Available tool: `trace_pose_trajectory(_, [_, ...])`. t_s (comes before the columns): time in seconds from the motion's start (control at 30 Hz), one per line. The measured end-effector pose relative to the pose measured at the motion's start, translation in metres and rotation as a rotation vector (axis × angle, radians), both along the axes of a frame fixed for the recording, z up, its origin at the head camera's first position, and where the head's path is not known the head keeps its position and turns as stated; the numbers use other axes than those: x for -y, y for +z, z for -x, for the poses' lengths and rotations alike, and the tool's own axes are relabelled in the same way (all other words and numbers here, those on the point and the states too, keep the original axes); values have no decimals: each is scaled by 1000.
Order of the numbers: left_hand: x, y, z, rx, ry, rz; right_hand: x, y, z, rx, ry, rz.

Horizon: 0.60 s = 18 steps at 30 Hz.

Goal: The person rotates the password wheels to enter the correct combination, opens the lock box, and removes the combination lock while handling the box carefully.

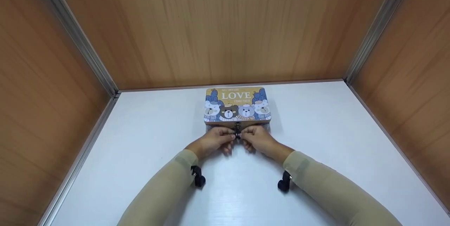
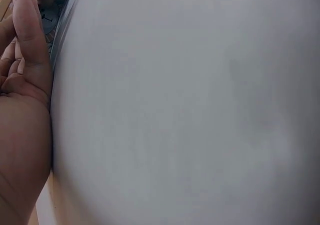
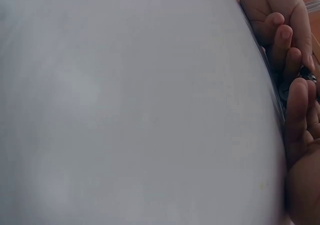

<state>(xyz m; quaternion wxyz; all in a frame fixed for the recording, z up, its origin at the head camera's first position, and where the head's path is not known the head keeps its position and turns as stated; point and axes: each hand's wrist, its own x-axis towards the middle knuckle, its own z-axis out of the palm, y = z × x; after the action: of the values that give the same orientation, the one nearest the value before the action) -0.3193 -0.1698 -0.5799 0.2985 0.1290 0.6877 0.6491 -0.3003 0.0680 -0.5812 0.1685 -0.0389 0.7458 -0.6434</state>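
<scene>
A rectangular box (image 1: 236, 111) with cartoon bears and the word LOVE on its lid sits lid down flat at the back of the table. At its front centre, a small black lock (image 1: 238, 136) hangs from the dark clasp (image 1: 237, 125). My left hand (image 1: 213, 140) pinches the lock from the left between thumb and index finger. From the other side my right hand (image 1: 261, 139) pinches it too, fingertips nearly meeting the left ones. In the right wrist view, a bit of the dark lock (image 3: 307, 74) shows between the fingertips. The fingers hide most of it.
The white tabletop (image 1: 161, 120) spreads around the box. A wood-grain back panel (image 1: 225, 29) rises close behind it, and similar side panels (image 1: 42, 96) stand left and right with metal edge strips. A small black wrist camera (image 1: 199, 177) hangs at each sleeve.
</scene>
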Motion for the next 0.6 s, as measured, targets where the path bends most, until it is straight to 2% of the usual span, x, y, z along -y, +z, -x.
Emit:
trace_pose_trajectory(0.4, [0, -1, 0, -9, -6, 6, -1, -1, 0, -31, 22, -29])
trace_pose_trajectory(0.6, [1, -1, 0, -15, 0, 16, -1, 0, 0, -32, 32, -5])
